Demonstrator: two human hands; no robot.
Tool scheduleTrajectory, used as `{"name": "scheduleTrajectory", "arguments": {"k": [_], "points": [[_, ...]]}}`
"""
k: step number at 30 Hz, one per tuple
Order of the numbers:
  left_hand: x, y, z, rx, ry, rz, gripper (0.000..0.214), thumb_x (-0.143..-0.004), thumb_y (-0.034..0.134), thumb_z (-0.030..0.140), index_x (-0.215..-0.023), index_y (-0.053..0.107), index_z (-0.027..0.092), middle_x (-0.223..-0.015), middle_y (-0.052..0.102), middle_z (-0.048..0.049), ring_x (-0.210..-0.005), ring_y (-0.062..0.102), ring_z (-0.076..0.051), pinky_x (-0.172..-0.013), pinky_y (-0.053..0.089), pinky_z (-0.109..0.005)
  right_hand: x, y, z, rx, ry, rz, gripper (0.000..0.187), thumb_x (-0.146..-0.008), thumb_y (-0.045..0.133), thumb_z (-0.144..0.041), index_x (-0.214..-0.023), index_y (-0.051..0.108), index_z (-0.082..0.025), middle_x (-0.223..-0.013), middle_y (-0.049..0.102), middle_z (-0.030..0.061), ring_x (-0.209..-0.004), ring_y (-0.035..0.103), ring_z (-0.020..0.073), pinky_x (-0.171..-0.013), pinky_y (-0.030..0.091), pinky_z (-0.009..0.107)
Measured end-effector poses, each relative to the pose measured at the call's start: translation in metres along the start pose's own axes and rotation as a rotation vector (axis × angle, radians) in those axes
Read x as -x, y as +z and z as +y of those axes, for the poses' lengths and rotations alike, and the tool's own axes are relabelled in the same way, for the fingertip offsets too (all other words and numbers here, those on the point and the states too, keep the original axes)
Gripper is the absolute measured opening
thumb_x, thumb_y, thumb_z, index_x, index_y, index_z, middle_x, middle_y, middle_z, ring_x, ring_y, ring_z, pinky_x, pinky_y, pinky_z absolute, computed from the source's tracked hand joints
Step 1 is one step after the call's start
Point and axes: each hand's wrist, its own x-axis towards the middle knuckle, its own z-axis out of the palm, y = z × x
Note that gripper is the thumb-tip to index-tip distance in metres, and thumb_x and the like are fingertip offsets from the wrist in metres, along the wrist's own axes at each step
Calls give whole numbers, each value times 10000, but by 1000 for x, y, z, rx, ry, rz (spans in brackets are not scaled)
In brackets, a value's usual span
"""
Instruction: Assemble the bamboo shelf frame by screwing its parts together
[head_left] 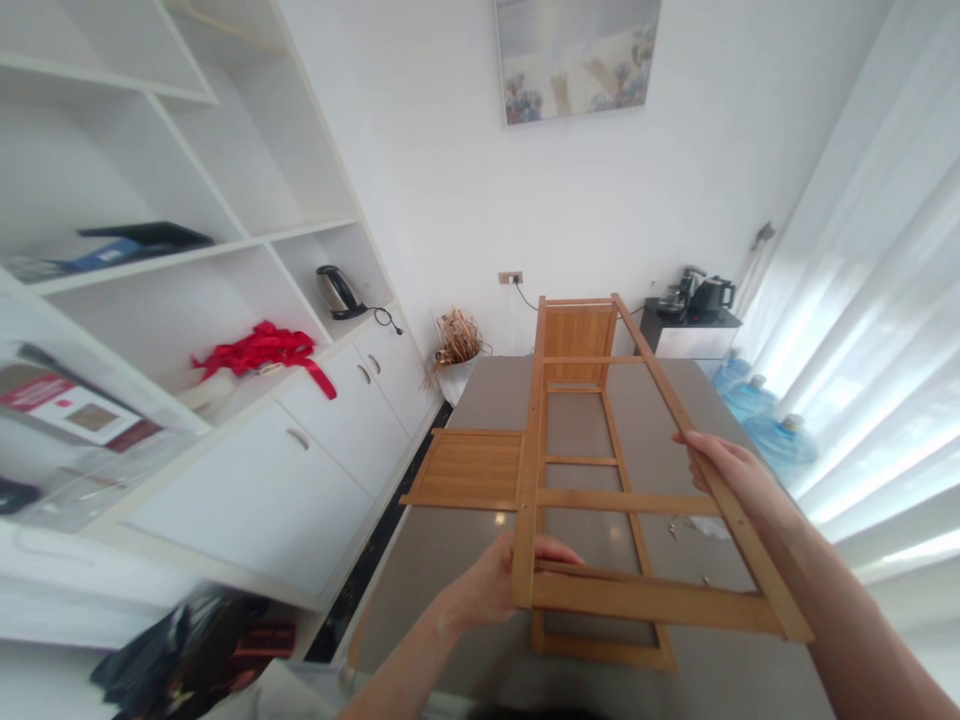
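Note:
A long wooden rack frame [592, 470] of light bamboo hangs in the air over a grey table [487, 395]. My left hand [499, 580] grips its left upright near the close end. My right hand [731, 470] is wrapped round the right upright a little further along. The frame has several crossbars and a slatted panel at its far end. A second slatted shelf panel [466, 468] sticks out from the frame's left side.
Small screws and a bag [701, 525] lie on the table under the frame. White shelves and cabinets [300, 440] run along the left, with a kettle [337, 292] and red ribbon [259, 350]. Water bottles [761, 405] stand at the right by the curtains.

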Motion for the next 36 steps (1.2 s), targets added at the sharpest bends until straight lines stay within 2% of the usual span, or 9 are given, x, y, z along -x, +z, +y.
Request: {"name": "scheduleTrajectory", "arguments": {"k": [5, 11, 17, 23, 28, 36], "points": [[-2, -1, -6, -38, -68, 43, 339, -821, 572, 390, -1005, 693, 132, -976, 685, -106, -941, 600, -237, -831, 445, -322, 3, 2, -3, -15, -5, 4, 415, -725, 631, -473, -1010, 659, -173, -508, 461, -36, -436, 392, 100, -400, 309, 236], [-13, -10, -20, -103, -129, 96, 391, -779, 622, 407, -1060, 674, 140, -958, 679, -92, -861, 602, -209, -747, 456, -296, 1, 2, -2, 6, -22, 22, 432, -711, 643, -469, -1004, 662, -153, -517, 496, -23, -447, 420, 100, -396, 322, 228], [-27, -22, -26, -200, -60, 139, 390, -776, 624, 412, -1069, 672, 159, -1015, 677, -84, -943, 594, -223, -808, 460, -316, 1, 4, -7, 17, -40, 34, 415, -721, 637, -446, -994, 667, -136, -500, 489, -22, -439, 412, 98, -393, 321, 224], [-37, -27, -17, -169, -10, 140, 376, -789, 616, 376, -1086, 663, 152, -1032, 683, -88, -979, 606, -233, -872, 463, -351, -2, 2, -6, 29, -58, 24, 418, -718, 638, -436, -1004, 665, -132, -488, 502, -13, -433, 422, 110, -390, 315, 234], [-36, -26, -15, -148, 15, 142, 350, -783, 624, 364, -1058, 674, 153, -1031, 686, -88, -998, 606, -236, -903, 453, -364, 0, 3, -7, 19, -50, 12, 415, -730, 626, -438, -1013, 661, -137, -499, 515, -9, -443, 438, 114, -395, 321, 233], [-27, -24, -30, -218, -32, 145, 389, -777, 623, 407, -1067, 673, 152, -1035, 679, -85, -1001, 590, -242, -890, 442, -355, 1, 4, -7, -2, -50, 17, 384, -732, 628, -436, -985, 666, -149, -540, 533, -4, -473, 450, 114, -416, 342, 232]]}}
